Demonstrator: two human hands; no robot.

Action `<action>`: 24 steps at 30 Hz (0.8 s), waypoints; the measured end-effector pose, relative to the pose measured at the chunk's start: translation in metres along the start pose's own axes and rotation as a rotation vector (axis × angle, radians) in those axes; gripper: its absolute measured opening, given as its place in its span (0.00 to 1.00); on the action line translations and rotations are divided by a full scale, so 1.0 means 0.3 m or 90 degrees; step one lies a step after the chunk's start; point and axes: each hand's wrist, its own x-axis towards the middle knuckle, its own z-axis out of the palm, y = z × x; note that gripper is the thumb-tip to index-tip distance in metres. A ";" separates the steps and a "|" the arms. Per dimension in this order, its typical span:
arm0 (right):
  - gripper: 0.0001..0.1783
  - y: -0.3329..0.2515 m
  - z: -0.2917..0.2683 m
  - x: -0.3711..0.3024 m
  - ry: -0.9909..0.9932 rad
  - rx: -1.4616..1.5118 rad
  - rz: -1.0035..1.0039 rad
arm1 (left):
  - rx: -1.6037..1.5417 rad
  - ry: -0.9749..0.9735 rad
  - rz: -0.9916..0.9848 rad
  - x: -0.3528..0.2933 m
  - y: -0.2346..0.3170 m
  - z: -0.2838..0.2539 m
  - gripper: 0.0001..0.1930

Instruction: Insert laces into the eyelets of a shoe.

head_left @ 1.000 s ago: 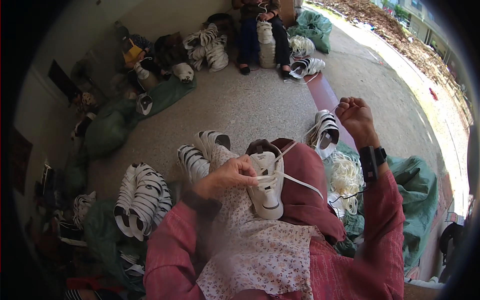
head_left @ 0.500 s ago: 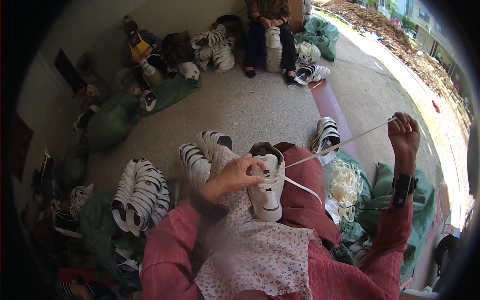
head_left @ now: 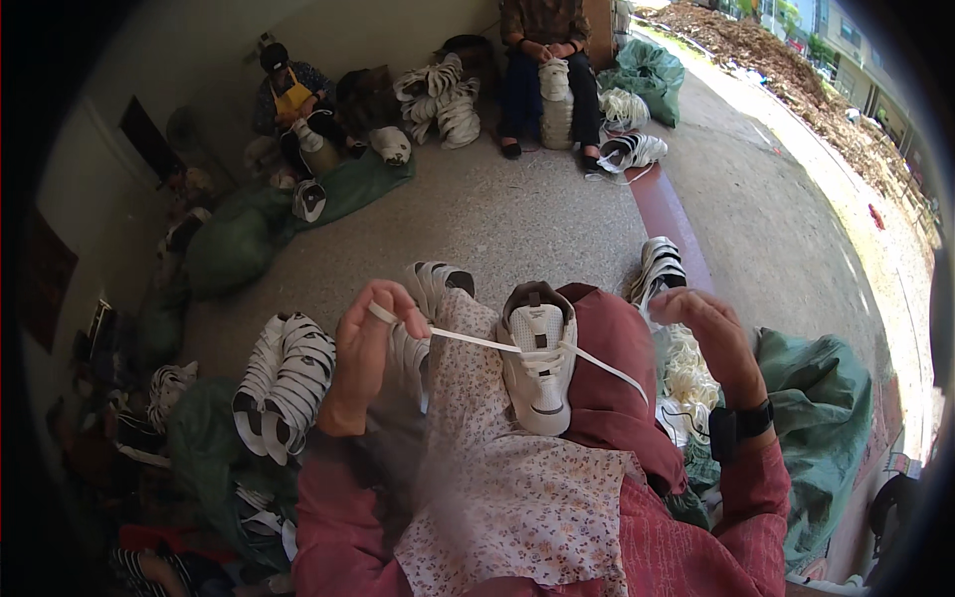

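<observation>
The shoe [head_left: 549, 400] in front of you is pale, with a mesh-like upper, a dark lining at the collar and a grey band round the toe. It rests upright in your lap [head_left: 619, 323], toe pointing toward you. Its flat white lace [head_left: 476, 340] is partly threaded: one end stretches straight to your left hand [head_left: 368, 348], the other trails loose to the right.

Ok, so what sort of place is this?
Probably a small, informal shoe-lacing workshop: bundled white shoes stand at the left, a heap of loose pale laces lies at the right, and a seated co-worker has shoes stacked between the knees.
</observation>
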 end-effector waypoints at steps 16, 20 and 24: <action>0.19 0.102 -0.022 -0.016 0.071 0.687 -0.054 | -0.414 0.050 -0.251 -0.021 -0.272 -0.335 0.23; 0.14 0.068 -0.223 -0.165 0.197 0.772 -0.180 | -0.198 -0.115 -0.289 0.090 -0.343 -0.124 0.29; 0.09 0.096 -0.372 -0.324 0.265 0.717 -0.175 | -0.104 -0.209 -0.262 0.181 -0.453 0.048 0.32</action>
